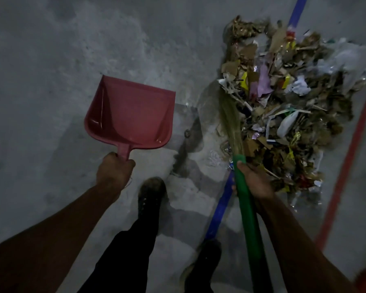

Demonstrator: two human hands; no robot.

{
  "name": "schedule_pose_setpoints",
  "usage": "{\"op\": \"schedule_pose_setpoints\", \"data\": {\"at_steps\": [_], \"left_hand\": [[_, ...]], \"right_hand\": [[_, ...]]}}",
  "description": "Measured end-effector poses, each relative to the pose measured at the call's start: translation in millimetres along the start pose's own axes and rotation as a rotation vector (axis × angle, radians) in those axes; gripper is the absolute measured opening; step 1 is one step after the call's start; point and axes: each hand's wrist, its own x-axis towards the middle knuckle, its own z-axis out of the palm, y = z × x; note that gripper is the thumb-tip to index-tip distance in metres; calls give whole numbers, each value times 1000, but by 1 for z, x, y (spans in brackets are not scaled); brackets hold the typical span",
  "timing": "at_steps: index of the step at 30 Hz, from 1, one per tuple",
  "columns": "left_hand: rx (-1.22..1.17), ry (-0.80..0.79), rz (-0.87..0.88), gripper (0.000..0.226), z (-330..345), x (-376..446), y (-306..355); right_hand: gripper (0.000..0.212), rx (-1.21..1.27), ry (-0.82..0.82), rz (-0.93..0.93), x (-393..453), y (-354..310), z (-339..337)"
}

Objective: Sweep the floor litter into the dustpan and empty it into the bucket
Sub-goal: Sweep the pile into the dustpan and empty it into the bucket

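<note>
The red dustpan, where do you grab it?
Grab the red plastic dustpan by its short narrow handle, coming from behind, as the left hand does. The handle sticks out from the closed back wall, leaving the wide open front edge free for the litter pile.

both my bare forearms reach forward and down from the bottom corners of the view. my left hand [114, 169] is curled in a fist, knuckles up, gripping the short handle of a red plastic dustpan [129, 115]. my right hand [255, 180] wraps around a green broom handle [248, 216], thumb side toward me, fingers hidden behind it. my legs in dark trousers stand between the arms, left foot forward.
</note>
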Motion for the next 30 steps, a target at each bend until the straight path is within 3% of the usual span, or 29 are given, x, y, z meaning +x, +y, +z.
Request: {"op": "schedule_pose_setpoints", "data": {"at_steps": [4, 9, 13, 18, 22, 25, 30], "left_hand": [[97, 16, -1, 17, -8, -8, 1], [191, 42, -2, 27, -16, -15, -4], [258, 40, -4, 31, -18, -21, -11], [295, 41, 18, 27, -13, -27, -21], [308, 48, 47, 21, -7, -32, -25], [339, 37, 50, 23, -4, -36, -23], [327, 22, 55, 26, -1, -42, -18]], "right_hand": [[22, -1, -100, -45, -38, 19, -8], [16, -133, -265, -63, -69, 49, 11], [19, -324, -302, -60, -62, 67, 31], [25, -573, -145, -74, -23, 70, 9], [20, -617, -13, -161, -11, 69, -29], [12, -485, 48, -262, -26, 71, -51], [9, -317, 79, -279, -58, 73, -70]]}}
